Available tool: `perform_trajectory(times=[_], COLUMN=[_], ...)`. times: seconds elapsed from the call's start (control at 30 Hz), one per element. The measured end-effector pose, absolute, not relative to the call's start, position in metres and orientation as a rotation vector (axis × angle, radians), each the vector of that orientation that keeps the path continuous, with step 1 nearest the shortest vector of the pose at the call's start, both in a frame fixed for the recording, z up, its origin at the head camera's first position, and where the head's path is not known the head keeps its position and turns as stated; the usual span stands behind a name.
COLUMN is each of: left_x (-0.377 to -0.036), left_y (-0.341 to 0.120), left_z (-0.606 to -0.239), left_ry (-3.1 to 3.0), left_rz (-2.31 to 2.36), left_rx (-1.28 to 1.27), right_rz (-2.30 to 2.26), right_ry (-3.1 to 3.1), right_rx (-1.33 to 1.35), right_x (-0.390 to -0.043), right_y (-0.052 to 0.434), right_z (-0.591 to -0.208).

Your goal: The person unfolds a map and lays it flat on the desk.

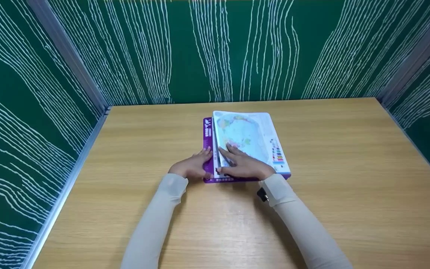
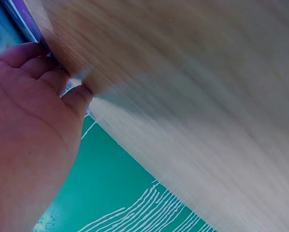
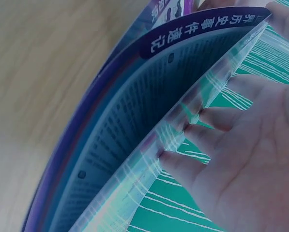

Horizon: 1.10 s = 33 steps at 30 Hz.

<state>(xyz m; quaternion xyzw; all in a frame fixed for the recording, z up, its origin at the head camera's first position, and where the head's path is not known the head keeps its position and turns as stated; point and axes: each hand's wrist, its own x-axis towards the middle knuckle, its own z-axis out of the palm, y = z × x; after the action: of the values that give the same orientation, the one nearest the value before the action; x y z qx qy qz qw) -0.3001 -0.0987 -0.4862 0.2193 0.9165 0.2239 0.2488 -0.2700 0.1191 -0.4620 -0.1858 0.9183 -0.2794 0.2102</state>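
light wooden table (image 1: 349,157), green white-lined walls (image 1: 237,48), perhaps metal corner posts (image 1: 67,52)

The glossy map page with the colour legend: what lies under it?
Under the glossy map page lie text pages and a purple cover on the wooden table. The right hand covers the page's near corner.
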Motion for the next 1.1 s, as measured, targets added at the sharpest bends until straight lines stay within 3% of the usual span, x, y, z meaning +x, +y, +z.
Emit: perform_trajectory(times=[1.1], left_x=[-0.299], left_y=[-0.098], left_z=[-0.484], left_ry=[2.494], left_rz=[0.612], left_rx=[0.618], right_rz=[-0.905], right_ry=[2.554], right_rx=[-0.497], right_x=[-0.268], right_y=[0.147], right_z=[-0.455])
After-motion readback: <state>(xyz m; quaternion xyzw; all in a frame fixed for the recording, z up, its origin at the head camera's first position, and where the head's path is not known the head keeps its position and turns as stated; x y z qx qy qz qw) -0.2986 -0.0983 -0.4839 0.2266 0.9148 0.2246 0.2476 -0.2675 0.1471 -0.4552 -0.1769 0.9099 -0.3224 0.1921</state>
